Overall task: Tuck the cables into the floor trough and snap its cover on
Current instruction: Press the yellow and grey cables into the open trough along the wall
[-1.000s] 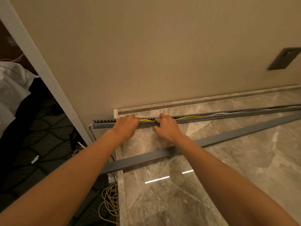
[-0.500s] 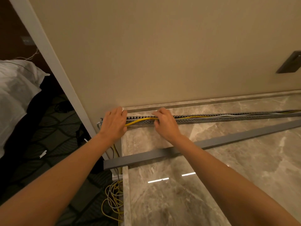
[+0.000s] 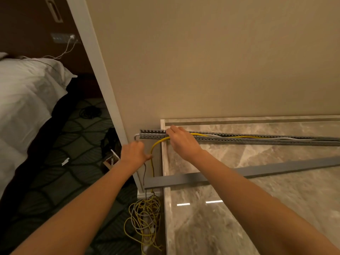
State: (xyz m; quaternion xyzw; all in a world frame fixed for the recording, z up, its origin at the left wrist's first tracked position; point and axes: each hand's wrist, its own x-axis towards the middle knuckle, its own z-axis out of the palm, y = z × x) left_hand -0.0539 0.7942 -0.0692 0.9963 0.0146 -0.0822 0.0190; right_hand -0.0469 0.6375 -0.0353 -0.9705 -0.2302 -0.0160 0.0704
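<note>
A grey slotted floor trough [image 3: 239, 139] runs along the base of the beige wall, with yellow, white and black cables inside. A yellow cable [image 3: 156, 144] loops out of the trough's left part and drops to a tangled coil [image 3: 145, 216] on the floor. My left hand [image 3: 133, 153] pinches this yellow cable below the trough's left end. My right hand [image 3: 182, 140] presses on the trough where the cable leaves it, fingers over the cable. The long grey cover [image 3: 239, 173] lies loose on the marble floor, in front of the trough.
The polished marble floor [image 3: 257, 208] ends at a stone edge on the left, where dark patterned carpet [image 3: 64, 172] begins. A white door frame [image 3: 103, 85] stands left of the wall. White bedding [image 3: 24, 100] lies at far left. Small debris sits by the frame.
My left hand left the trough's end and moved down and left, drawing the yellow cable out into a loop. My right hand stayed on the trough. The view swung left.
</note>
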